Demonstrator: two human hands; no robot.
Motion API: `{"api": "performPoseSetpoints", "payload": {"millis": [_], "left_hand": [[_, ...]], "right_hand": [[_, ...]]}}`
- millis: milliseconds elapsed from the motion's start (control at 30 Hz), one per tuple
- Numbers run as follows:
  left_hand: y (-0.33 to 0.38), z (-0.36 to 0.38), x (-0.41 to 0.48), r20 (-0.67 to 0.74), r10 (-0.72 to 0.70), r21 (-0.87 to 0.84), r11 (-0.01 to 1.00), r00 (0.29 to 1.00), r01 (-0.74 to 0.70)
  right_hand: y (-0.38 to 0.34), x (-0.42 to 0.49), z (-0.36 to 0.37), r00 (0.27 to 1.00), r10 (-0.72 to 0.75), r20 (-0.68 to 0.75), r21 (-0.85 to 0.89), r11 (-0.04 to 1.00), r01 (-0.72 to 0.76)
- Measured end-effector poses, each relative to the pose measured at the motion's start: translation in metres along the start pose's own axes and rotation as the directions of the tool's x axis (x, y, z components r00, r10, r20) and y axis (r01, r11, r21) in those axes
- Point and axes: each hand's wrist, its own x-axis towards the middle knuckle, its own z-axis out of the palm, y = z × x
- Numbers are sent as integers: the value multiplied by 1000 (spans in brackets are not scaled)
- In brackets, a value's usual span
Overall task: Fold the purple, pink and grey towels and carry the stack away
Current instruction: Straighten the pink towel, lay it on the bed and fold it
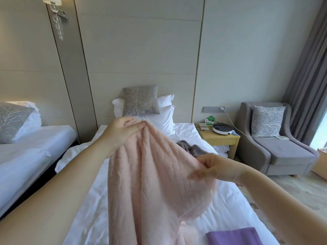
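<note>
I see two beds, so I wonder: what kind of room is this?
Probably a hotel room. The bed and a second bed are made up alike in white, and a nightstand stands between the bed and a grey armchair.

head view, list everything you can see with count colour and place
middle bed: 1, white sheets, centre
second bed: 1, white, left
pink towel: 1, pink, held up over the middle bed
purple towel: 1, purple, folded on the middle bed, bottom right
grey towel: 1, grey, crumpled on the middle bed behind the pink towel
pillows: at least 3, white, at both beds' heads
armchair: 1, grey, right
cushions: 3, grey patterned, one per bed, one on the armchair
nightstand: 1, light wood, beside the armchair
round device: 1, white and black, on the nightstand
curtain: 1, grey, far right
left hand: 1, bare, pinches the pink towel's top edge
right hand: 1, bare, pinches the pink towel's side edge
</note>
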Motion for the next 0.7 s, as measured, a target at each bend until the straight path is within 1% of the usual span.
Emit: {"api": "performPoseSetpoints", "payload": {"millis": [67, 100, 133, 167, 200, 233, 300, 367, 400, 467, 533, 600, 700], "left_hand": [[-6, -8, 1, -68, -23, 35, 999, 997, 25], [-8, -9, -1, -69, -35, 56, 998, 997, 39], [-10, -9, -4, -32, -50, 60, 997, 998, 51], [-9, -7, -9, 36, -64, 63, 996, 997, 62], [-7, -1, -13, 125, -76, 81, 995, 989, 66], [-4, 6, -18, 220, -92, 114, 991, 971, 68], [2, 24, -26, 377, -119, 151, 986, 919, 65], [5, 41, -31, 469, -107, 146, 988, 877, 43], [5, 46, -34, 489, -101, 144, 989, 866, 34], [6, 48, -37, 488, -111, 142, 989, 866, 46], [4, 44, -39, 461, -120, 157, 986, 879, 53], [2, 43, -39, 424, -83, 177, 984, 902, 8], [1, 40, -37, 306, 24, 172, 982, 952, -80]], "right_hand": [[3, -4, -8, 996, -14, -91, 15, 1000, 15], [2, -5, -12, 986, -39, -162, 27, 999, 44], [-2, -5, -14, 969, -80, -235, 47, 995, 93], [-8, -4, -15, 950, -129, -284, 85, 984, 159], [-17, -2, -14, 938, -177, -298, 128, 966, 223], [-27, 1, -12, 935, -216, -279, 162, 950, 268], [-47, 8, -3, 948, -262, -182, 160, 943, 292], [-61, 16, 9, 960, -272, -62, 108, 955, 277], [-65, 20, 14, 964, -264, -30, 77, 961, 265], [-66, 26, 20, 968, -245, -54, 30, 969, 247], [-60, 29, 21, 969, -226, -98, 43, 972, 231], [-51, 29, 22, 972, -204, -113, 112, 970, 216], [-38, 29, 24, 968, -180, -175, 220, 951, 217]]}}
